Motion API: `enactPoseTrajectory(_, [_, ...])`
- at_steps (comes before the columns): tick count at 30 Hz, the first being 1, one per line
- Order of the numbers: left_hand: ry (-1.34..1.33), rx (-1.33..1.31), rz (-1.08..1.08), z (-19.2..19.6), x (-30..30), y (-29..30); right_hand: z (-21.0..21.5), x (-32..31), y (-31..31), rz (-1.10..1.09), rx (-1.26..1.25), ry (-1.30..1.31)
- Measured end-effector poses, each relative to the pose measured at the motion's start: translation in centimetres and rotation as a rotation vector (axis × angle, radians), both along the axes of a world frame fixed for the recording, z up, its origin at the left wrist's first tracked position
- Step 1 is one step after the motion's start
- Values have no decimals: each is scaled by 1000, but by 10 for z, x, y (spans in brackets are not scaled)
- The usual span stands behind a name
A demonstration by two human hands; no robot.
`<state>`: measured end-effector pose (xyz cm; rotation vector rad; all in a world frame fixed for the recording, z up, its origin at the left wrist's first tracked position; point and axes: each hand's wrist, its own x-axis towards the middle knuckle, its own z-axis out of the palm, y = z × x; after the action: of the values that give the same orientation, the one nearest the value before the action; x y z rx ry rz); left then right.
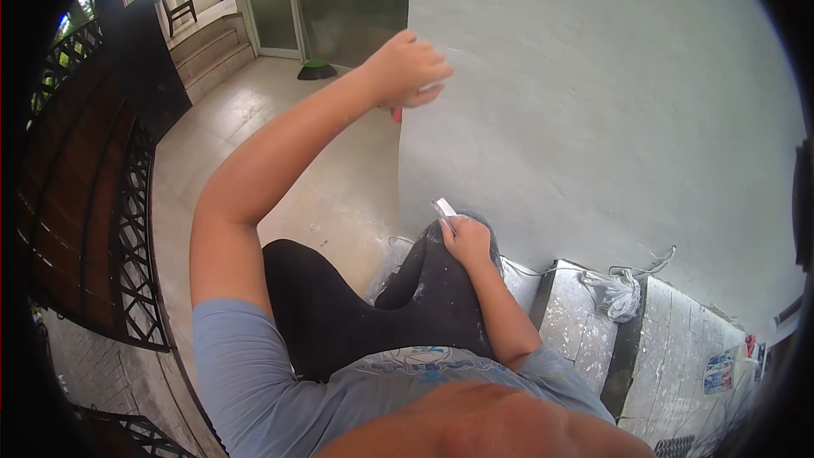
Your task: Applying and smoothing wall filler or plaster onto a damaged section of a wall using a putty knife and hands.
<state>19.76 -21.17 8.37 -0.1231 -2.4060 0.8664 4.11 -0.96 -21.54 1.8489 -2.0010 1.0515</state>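
My left hand (409, 70) is raised at the left edge of the grey-white wall (593, 102), its fingers curled together. Whatever it may hold is hidden; only a small pale patch shows under the fingers. Just below that wrist a bit of something red (397, 114) shows, too little to name. Down by my right knee, my right hand (468, 242) is closed round a flat, narrow tool (444, 207) with a whitish end, which looks like a scraper. This hand rests on my dark trousers, which are flecked with white specks.
Paint-spattered boards (670, 348) lie at lower right, with a crumpled clear plastic bag (617, 295) and a thin cord (661, 261) against the wall. A green-and-black broom head (316, 69) stands by the glass door (352, 4). Dark lattice gate panels (140, 237) line the left.
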Motion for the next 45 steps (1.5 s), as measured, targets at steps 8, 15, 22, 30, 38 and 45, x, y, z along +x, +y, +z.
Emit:
enactPoseTrajectory(8, [-10, -344, 107, -13, -58, -12, -3, -11, 4, -5, 8, -20])
enactPoseTrajectory(15, [460, 362, 536, -11, -56, -57, -11, -23, 5, 3, 34, -39])
enactPoseTrajectory(22, [727, 108, 169, 1, -47, -61, -8, -26, 3, 41, 117, -61])
enactPoseTrajectory(30, [797, 846, 822, 38, -37, -50, -7, -27, 6, 2, 69, -66])
enactPoseTrajectory(38, [-46, -202, 106, -12, -27, -67, -8, -28, 3, 36, 117, -55])
enactPoseTrajectory(45, [776, 475, 583, -17, -46, -56, -7, -26, 3, 11, 32, -57])
